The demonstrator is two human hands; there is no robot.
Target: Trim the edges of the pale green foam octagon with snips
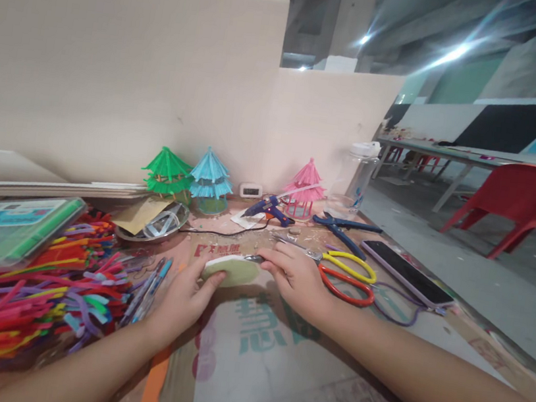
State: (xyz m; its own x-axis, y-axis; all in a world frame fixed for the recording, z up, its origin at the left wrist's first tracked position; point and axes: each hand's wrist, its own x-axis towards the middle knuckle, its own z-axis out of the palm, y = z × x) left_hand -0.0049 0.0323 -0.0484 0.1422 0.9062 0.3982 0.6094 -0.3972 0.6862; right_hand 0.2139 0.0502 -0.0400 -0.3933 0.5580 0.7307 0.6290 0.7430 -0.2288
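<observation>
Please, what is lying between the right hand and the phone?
The scissors and part of a purple cord lie between the right hand and the phone, in the head view.

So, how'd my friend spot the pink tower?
Find the pale boards behind the table. At their foot, between the blue glue gun and clear bottle, stands the little tower. It is pink, unlike the green tower and the blue tower.

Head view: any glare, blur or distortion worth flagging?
In the head view, the brightest lamp flares into streaks; the red chair, near the right edge, looks stretched; the picture is softly blurred, so fine detail of the tool in the right hand is unclear.
</observation>
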